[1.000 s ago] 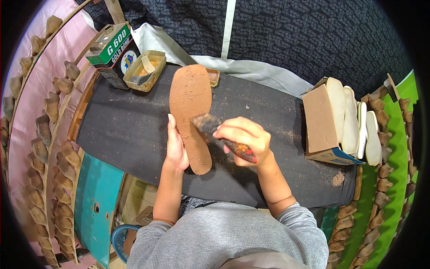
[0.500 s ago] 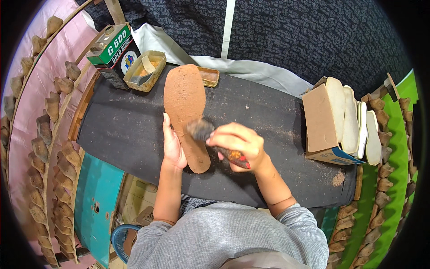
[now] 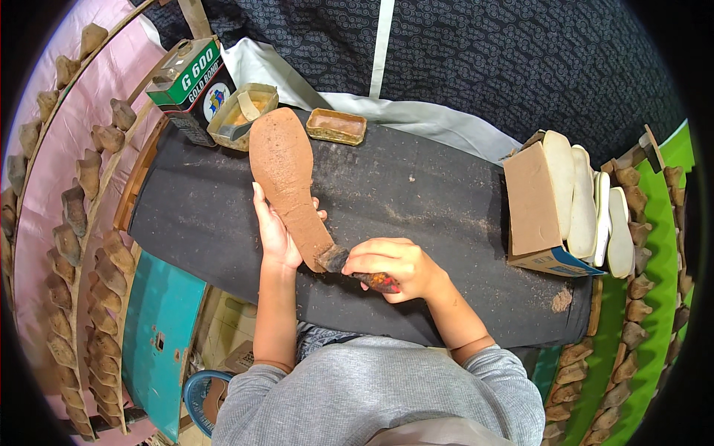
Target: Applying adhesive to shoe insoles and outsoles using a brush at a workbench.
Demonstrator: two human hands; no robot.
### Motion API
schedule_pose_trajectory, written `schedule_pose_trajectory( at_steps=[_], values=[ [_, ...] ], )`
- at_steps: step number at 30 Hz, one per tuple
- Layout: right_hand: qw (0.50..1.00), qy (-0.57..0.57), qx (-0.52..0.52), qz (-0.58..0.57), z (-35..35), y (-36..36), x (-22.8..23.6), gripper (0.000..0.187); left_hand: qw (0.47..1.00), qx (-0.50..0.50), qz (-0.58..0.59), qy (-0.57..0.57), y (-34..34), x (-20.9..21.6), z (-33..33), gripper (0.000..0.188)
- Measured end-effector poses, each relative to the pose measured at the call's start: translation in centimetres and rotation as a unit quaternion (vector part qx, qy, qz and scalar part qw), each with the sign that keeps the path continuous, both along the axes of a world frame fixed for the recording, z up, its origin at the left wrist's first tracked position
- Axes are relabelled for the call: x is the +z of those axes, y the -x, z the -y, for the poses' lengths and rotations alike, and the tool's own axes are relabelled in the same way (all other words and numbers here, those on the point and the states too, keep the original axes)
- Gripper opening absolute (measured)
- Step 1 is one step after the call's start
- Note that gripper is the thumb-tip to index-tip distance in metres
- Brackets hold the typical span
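A brown shoe sole [image 3: 282, 160] is held up over the black-covered table, its wide end pointing away from me. My left hand [image 3: 279, 234] grips it from underneath, thumb along the left edge and fingertips showing past the right edge. In my right hand [image 3: 398, 269] is a brush [image 3: 337, 260] with dark bristles and a handle patched in red and orange. The bristles touch the narrow near end of the sole. The fingers of my right hand wrap round the handle.
At the back left stand a green and black metal can [image 3: 190, 89] and a tub with a spatula [image 3: 242, 137]; beside them is a shallow tray [image 3: 336, 128]. A cardboard box [image 3: 532, 201] of pale soles sits at the right. Shoe lasts [image 3: 74, 212] line racks on both sides. Crumbs [image 3: 561, 300] lie on the black cloth [image 3: 431, 193].
The sole has tilted, its wide end swinging left and its narrow end rising slightly. My right hand has brought the brush down from mid-sole to the near end.
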State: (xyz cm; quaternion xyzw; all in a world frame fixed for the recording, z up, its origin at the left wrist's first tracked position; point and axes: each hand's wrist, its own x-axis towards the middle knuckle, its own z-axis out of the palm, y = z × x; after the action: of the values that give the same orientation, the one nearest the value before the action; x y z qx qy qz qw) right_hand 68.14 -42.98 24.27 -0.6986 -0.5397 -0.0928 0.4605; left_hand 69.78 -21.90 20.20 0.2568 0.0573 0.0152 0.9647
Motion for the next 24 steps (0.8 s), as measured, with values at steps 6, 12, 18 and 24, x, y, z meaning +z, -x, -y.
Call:
schedule_pose_trajectory(
  at_steps=[6, 12, 18, 24],
  values=[
    [0.998, -0.046, -0.024, 0.047, -0.9, 0.1, 0.2, 0.031, 1.000, -0.007, -0.003, -0.004, 0.0, 0.4, 0.9, 0.067],
    [0.999, -0.014, 0.036, 0.005, -0.5, 0.9, -0.8, 0.034, 0.999, 0.023, 0.023, 0.004, -0.1, -0.2, -0.1, 0.069],
    [0.992, -0.005, -0.082, -0.097, 1.5, -0.4, -0.5, 0.036, 0.997, 0.067, 0.024, -0.017, 0.1, 0.4, -0.9, 0.070],
    [0.991, -0.096, -0.089, 0.034, 0.5, -0.7, 0.6, 0.038, 0.997, 0.053, 0.048, 0.015, -0.1, 0.5, -0.3, 0.072]
  ],
)
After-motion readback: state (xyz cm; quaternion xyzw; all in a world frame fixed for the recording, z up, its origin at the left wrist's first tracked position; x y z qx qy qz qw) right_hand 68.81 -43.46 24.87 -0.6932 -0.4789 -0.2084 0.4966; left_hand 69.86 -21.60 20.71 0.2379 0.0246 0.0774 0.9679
